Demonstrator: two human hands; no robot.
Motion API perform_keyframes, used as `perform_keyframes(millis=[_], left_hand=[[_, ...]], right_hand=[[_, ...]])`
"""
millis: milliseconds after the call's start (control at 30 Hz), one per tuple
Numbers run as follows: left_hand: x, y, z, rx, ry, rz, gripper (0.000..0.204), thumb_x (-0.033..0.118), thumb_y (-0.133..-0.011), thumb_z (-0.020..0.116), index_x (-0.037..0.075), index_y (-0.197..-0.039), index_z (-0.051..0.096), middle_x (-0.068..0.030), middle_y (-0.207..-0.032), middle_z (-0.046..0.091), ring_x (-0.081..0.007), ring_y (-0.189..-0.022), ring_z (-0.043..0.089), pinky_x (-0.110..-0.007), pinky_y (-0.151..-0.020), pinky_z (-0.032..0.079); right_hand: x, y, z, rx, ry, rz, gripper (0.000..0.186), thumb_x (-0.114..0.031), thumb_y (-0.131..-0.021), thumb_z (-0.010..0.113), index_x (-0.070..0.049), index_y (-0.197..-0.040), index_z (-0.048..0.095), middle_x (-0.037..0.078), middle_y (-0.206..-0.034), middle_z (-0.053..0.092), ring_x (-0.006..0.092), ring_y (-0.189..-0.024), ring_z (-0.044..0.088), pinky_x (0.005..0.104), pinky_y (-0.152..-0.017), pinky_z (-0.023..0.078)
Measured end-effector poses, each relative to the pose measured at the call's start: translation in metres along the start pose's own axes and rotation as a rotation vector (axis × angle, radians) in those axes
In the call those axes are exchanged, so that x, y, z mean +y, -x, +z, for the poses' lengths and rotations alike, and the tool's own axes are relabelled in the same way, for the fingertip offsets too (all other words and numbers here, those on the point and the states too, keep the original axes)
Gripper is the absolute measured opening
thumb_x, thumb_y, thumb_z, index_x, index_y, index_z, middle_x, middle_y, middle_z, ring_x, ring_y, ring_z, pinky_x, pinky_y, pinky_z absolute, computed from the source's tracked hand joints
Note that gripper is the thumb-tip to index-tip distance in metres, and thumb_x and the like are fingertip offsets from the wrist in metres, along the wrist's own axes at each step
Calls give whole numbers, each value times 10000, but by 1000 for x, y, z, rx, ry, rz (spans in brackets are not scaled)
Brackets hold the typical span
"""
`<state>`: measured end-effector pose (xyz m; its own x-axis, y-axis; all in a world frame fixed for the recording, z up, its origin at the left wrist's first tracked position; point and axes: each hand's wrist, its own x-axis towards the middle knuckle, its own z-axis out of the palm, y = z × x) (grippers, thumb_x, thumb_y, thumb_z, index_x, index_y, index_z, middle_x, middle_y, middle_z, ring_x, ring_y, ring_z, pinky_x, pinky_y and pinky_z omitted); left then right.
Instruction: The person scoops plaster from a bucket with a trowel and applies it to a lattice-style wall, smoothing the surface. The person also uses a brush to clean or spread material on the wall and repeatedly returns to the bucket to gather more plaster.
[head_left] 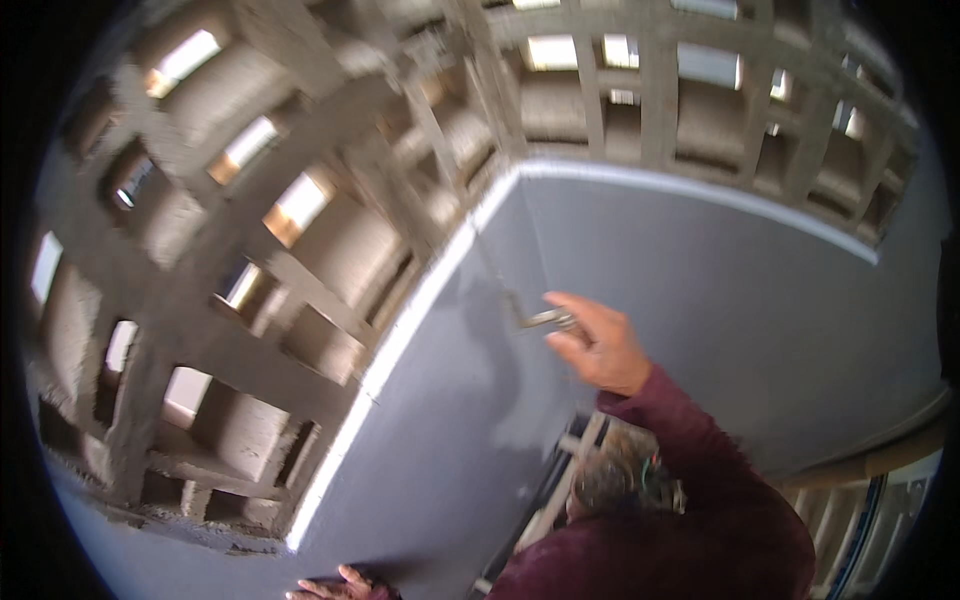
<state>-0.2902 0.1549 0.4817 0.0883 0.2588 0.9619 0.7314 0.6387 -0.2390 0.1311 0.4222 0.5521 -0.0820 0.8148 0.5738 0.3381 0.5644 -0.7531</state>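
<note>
Right hand (605, 348), half-curled, grips bent silvery metal rod (540, 319); left hand (335, 587), partly spread, holds nothing visible beside smooth grey wall (420, 440).

No lettering, label, number or sign can be read anywhere here

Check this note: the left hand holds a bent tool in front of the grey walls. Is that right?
No, wrong side: the head view shows the right hand holding the bent tool in front of the grey walls.
</note>
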Motion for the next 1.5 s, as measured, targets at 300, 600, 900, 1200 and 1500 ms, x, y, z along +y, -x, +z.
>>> perform_keyframes(millis=[300,600,900,1200,1500], left_hand=[[55,4,50,36,88,142,736,545,-923,392,21,-1430,291,-220,-1492,198,-386,-1390,162,-560,-1109,106],[105,56,93,-46,197,329,738,552,-922,386,24,-1429,294,-214,-1493,202,-381,-1391,165,-557,-1110,107],[117,79,108,-90,204,415,740,559,-922,379,26,-1428,297,-208,-1493,206,-376,-1391,168,-554,-1112,107],[110,76,110,-127,182,437,743,566,-921,373,28,-1427,301,-203,-1494,209,-372,-1391,170,-550,-1113,108],[109,71,115,-135,189,444,745,574,-920,366,30,-1426,304,-197,-1495,213,-367,-1391,173,-547,-1114,108]], right_hand=[[229,306,-90,-463,448,957,355,-280,-814,616,-46,-1062,517,208,-820,620,396,-826,613,462,-694,476],[362,493,39,-1203,569,1044,308,-313,-839,560,-65,-1021,577,186,-928,652,357,-837,644,481,-736,499],[471,553,163,-1353,651,1109,243,-151,-854,510,-45,-1034,634,190,-972,668,334,-912,659,449,-755,533],[468,548,189,-1256,589,1192,276,-204,-847,554,-46,-1063,621,195,-1001,660,362,-969,631,474,-831,492],[460,576,195,-1203,611,1202,284,-269,-837,568,-42,-998,627,192,-1056,643,382,-1016,601,516,-913,405]])
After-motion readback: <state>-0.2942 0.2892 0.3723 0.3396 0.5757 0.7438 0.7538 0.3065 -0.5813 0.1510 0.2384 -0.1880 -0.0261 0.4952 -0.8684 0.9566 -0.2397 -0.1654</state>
